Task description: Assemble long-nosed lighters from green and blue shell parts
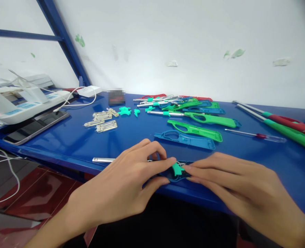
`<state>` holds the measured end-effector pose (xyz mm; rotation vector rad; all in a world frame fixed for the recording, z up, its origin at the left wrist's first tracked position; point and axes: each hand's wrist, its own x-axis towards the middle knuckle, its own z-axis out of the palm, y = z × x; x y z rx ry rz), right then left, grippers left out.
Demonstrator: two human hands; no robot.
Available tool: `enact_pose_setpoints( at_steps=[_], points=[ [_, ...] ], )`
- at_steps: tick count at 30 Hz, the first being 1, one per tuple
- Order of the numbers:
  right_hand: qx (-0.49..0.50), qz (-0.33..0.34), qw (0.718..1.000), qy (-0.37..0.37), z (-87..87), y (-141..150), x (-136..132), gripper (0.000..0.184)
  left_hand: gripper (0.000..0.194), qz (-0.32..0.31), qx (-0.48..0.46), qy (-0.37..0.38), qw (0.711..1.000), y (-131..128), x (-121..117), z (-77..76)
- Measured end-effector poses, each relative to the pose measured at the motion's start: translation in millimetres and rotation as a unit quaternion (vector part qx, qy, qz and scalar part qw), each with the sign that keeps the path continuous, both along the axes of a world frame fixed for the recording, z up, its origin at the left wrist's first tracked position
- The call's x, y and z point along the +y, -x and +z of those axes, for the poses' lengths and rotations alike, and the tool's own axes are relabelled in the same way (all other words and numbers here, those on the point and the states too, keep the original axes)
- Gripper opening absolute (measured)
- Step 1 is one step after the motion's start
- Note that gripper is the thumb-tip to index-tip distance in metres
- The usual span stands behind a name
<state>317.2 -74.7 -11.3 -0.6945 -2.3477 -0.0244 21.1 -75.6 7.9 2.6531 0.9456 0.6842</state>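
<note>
At the table's front edge lies a blue lighter casing half [173, 179], largely hidden by my fingers. My left hand [124, 179] is closed round it, thumb on the near side and fingers on the far side. A silver metal tube [102, 159] sticks out to the left from behind that hand. Inside the casing sits a teal trigger [177, 168] with a thin white wire beside it. My right hand [240, 182] pinches at the casing's right part, its fingertips touching beside the trigger.
Beyond my hands lie a blue casing half [186, 138], a green one [195, 130] and a heap of lighter parts. Clear fuel tanks [106, 126] and loose teal triggers [125, 110] are left. Rightward are a screwdriver [261, 135] and assembled lighters [292, 132]; far left, a phone [36, 127] and power strip [36, 106].
</note>
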Motion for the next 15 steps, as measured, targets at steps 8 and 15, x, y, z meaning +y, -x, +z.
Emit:
enact_pose_setpoints(
  at_steps=[8,15],
  points=[
    [0.006,0.010,1.000,0.020,-0.3,-1.3,1.2,0.034,0.030,0.001,-0.003,0.011,1.000,-0.4,-0.5,0.2],
    [0.017,0.009,0.999,0.050,0.7,-2.4,-0.4,0.041,0.031,0.013,-0.011,0.040,0.999,1.1,1.2,1.0]
  ],
)
